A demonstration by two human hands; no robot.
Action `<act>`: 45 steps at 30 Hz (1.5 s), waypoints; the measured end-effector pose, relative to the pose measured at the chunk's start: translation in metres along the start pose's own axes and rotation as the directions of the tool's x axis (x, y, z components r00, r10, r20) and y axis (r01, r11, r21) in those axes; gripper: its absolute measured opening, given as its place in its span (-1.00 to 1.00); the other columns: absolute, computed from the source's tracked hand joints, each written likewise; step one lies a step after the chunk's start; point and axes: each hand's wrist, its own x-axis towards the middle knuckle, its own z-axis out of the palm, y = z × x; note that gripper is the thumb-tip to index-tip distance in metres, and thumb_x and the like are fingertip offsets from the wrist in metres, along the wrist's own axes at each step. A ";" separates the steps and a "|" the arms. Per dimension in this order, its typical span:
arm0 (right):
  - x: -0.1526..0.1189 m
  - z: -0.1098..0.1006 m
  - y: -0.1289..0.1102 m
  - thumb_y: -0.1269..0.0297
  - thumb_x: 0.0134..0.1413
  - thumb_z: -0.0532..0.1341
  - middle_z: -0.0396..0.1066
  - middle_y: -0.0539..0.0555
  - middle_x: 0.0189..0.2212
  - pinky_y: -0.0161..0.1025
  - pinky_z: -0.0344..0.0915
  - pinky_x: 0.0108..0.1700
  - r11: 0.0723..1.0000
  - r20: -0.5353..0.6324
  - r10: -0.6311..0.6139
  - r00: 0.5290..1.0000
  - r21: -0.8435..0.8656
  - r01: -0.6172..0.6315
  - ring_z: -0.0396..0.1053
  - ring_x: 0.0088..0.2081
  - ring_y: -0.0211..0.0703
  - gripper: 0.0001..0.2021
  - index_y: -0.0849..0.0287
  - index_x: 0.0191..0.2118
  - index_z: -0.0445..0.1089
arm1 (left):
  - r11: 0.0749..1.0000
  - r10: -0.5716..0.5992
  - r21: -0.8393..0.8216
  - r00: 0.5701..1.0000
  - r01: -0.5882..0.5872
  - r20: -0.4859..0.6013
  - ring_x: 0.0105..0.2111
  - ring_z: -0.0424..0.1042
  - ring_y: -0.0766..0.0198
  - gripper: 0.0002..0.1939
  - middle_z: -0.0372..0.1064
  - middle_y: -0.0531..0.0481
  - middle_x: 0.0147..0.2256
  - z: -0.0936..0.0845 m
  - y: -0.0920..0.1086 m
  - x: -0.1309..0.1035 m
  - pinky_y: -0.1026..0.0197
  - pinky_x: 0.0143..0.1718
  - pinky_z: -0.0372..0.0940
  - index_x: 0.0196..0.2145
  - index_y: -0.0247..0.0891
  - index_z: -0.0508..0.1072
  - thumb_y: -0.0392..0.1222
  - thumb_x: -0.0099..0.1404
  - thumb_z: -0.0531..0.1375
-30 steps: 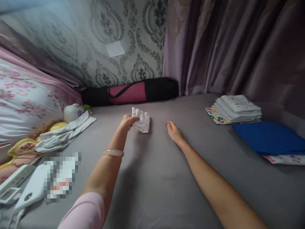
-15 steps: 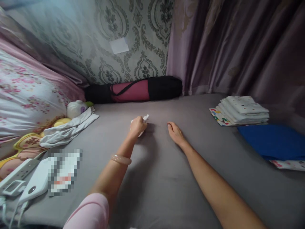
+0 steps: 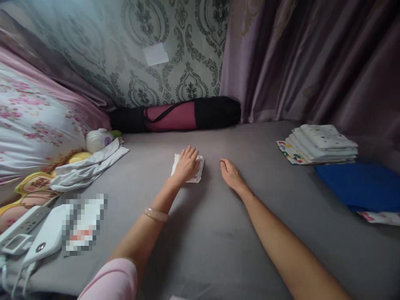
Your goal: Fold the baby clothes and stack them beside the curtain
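Observation:
Flat on a small folded white cloth [image 3: 197, 175] with a faint print lies my left hand [image 3: 186, 163], fingers stretched out and slightly spread. Much of the cloth is covered by the hand; its corners show on both sides. A pale bangle [image 3: 156, 215] circles my left wrist. To the right, apart from the cloth, my right hand [image 3: 231, 175] rests on the grey bed sheet [image 3: 215, 233] with its fingers curled in and nothing visible in them.
Folded white cloths [image 3: 325, 143] are stacked at right, behind a blue folded cloth [image 3: 359, 185]. A black-and-red long bag [image 3: 175, 116] lies along the wall. At left are a white cloth [image 3: 90, 166], a power strip [image 3: 26, 225] and a white power bank [image 3: 51, 233].
My left hand was closed on the bunched white cloth; now it is opened out flat over it, and the cloth lies spread as a flat square. My right hand has hardly moved.

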 end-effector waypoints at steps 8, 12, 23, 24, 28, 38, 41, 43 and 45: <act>-0.001 0.000 0.001 0.24 0.29 -0.12 0.44 0.22 -0.04 -0.07 0.21 0.14 0.999 0.011 -0.021 1.000 -0.044 0.021 0.34 0.04 -0.04 -0.61 0.19 0.02 0.36 | 0.995 -0.093 0.049 0.974 0.085 0.208 0.33 -0.15 -0.13 -0.19 -0.10 -0.38 0.32 0.046 0.024 0.005 -0.12 0.29 -0.19 0.30 -0.48 0.04 0.26 0.36 -0.17; -0.001 0.000 0.000 0.22 0.27 -0.13 0.43 0.27 -0.04 -0.05 0.23 0.12 0.998 0.010 -0.038 0.999 -0.044 0.038 0.35 0.03 -0.01 -0.59 0.24 0.01 0.37 | 0.994 -0.062 -0.074 0.975 0.079 0.212 0.33 -0.13 -0.08 -0.26 -0.09 -0.40 0.31 0.034 0.019 0.008 -0.11 0.28 -0.12 0.30 -0.47 0.04 0.19 0.40 -0.19; -0.001 -0.001 0.000 0.18 0.27 -0.13 0.43 0.27 -0.04 -0.01 0.23 0.12 0.999 0.028 -0.030 0.999 -0.037 0.031 0.35 0.04 0.02 -0.59 0.22 0.00 0.36 | 0.971 -0.214 -0.087 0.973 0.221 0.086 0.35 -0.21 0.10 -0.43 -0.10 -0.23 0.33 -0.018 -0.048 -0.019 -0.05 0.30 -0.17 0.31 -0.35 0.03 -0.04 0.47 -0.25; -0.001 -0.001 0.000 0.19 0.27 -0.13 0.43 0.27 -0.04 -0.01 0.23 0.12 0.999 0.026 -0.030 0.999 -0.042 0.031 0.35 0.03 0.02 -0.59 0.21 0.00 0.36 | 0.975 -0.204 -0.065 0.975 0.210 0.092 0.35 -0.21 0.10 -0.43 -0.10 -0.22 0.34 -0.014 -0.050 -0.021 -0.05 0.31 -0.18 0.32 -0.34 0.03 -0.05 0.47 -0.25; -0.001 0.000 0.000 0.19 0.28 -0.14 0.43 0.27 -0.04 -0.03 0.23 0.12 0.998 0.021 -0.037 0.999 -0.050 0.038 0.36 0.03 0.02 -0.58 0.22 0.00 0.36 | 0.989 -0.149 0.008 0.974 0.150 0.170 0.35 -0.19 0.04 -0.41 -0.06 -0.25 0.32 0.008 -0.045 -0.026 -0.03 0.31 -0.19 0.31 -0.38 0.07 -0.01 0.45 -0.20; -0.003 -0.003 -0.002 0.21 0.29 -0.13 0.42 0.28 -0.03 -0.02 0.23 0.12 0.997 0.057 -0.031 0.998 -0.071 0.035 0.35 0.04 0.03 -0.58 0.25 0.02 0.36 | 0.980 -0.163 -0.076 0.965 0.182 0.206 0.35 -0.20 0.01 -0.41 -0.10 -0.30 0.33 0.015 -0.048 -0.020 -0.03 0.30 -0.15 0.27 -0.36 0.10 0.04 0.42 -0.11; -0.003 -0.003 -0.003 0.22 0.29 -0.14 0.42 0.29 -0.02 -0.05 0.22 0.12 0.996 0.056 -0.043 0.998 -0.071 0.047 0.34 0.05 0.02 -0.58 0.26 0.02 0.36 | 0.921 -0.317 -0.187 0.937 0.341 0.147 0.32 -0.08 0.07 -0.45 -0.04 -0.33 0.30 0.011 -0.054 -0.018 0.10 0.25 -0.04 0.24 -0.38 0.14 0.00 0.42 -0.07; -0.003 -0.004 -0.003 0.23 0.30 -0.13 0.42 0.27 -0.03 -0.07 0.21 0.13 0.996 0.058 -0.035 0.998 -0.082 0.039 0.35 0.04 0.00 -0.59 0.24 0.02 0.36 | 0.825 -0.478 -0.271 0.868 0.496 0.134 0.23 0.15 0.08 -0.46 0.16 -0.31 0.21 0.007 -0.057 -0.018 0.16 0.15 0.12 0.22 -0.36 0.16 0.00 0.40 -0.03; -0.003 -0.004 -0.004 0.24 0.30 -0.13 0.43 0.25 -0.03 -0.08 0.21 0.13 0.995 0.067 -0.025 0.997 -0.092 0.031 0.35 0.05 -0.02 -0.61 0.21 0.02 0.36 | 0.677 -0.626 -0.370 0.762 0.636 0.165 0.03 0.38 0.08 -0.43 0.33 -0.30 0.08 0.004 -0.060 -0.019 0.20 -0.04 0.26 0.20 -0.37 0.18 0.02 0.35 0.05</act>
